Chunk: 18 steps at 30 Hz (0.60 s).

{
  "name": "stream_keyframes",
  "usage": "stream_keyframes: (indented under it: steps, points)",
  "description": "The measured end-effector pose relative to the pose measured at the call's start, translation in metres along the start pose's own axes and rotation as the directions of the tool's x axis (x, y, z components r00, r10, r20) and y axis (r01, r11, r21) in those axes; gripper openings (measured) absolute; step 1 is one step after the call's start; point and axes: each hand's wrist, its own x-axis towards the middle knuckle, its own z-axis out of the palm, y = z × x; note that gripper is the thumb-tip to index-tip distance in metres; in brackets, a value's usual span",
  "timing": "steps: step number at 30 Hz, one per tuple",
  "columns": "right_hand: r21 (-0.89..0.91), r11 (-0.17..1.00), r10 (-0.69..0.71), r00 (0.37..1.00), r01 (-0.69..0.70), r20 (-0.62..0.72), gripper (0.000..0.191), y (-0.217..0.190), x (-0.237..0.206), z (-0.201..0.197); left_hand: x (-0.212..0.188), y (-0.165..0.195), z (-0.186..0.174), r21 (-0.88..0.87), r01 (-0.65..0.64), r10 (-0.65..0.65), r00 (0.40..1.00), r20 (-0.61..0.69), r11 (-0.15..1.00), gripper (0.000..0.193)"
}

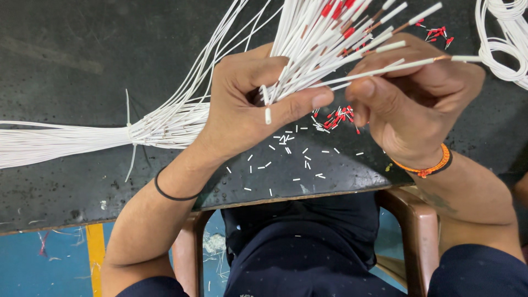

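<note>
My left hand grips a thick fan of thin white wires above a dark table. Some wire tips show bare copper, others carry red ferrules. My right hand pinches a single white wire from the fan between thumb and fingers; its stripped copper end points right. The wires run left from my left hand into a bundle held by a white cable tie. A small heap of loose red ferrules lies on the table between my hands.
Short white insulation offcuts are scattered along the table's front edge. More red ferrules lie at the back right, next to a coil of white wire. A brown plastic chair arm sits below; the floor is blue.
</note>
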Motion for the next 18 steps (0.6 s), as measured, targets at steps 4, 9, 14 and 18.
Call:
stream_keyframes:
  steps: [4,9,14,18]
  points:
    - [-0.017,0.999,-0.04,0.999,0.039,-0.029,0.011,0.005,-0.003,-0.004,0.001,0.002,0.002,0.016,-0.051,0.051,0.999,-0.011,0.999,0.014]
    - [-0.013,0.998,-0.062,0.991,0.061,-0.117,0.014,0.003,0.003,-0.016,0.003,0.005,0.002,0.037,0.063,-0.06,0.995,-0.076,0.997,0.014]
    - [-0.214,0.976,0.039,0.999,-0.034,0.019,0.022,-0.021,0.03,-0.039,0.002,0.006,0.003,0.109,-0.022,0.04,0.986,-0.165,0.994,0.02]
    - [-0.646,0.76,0.325,0.817,0.074,0.476,0.03,-0.017,0.044,-0.038,0.003,0.004,0.005,0.107,-0.027,0.048,0.979,-0.198,0.994,0.011]
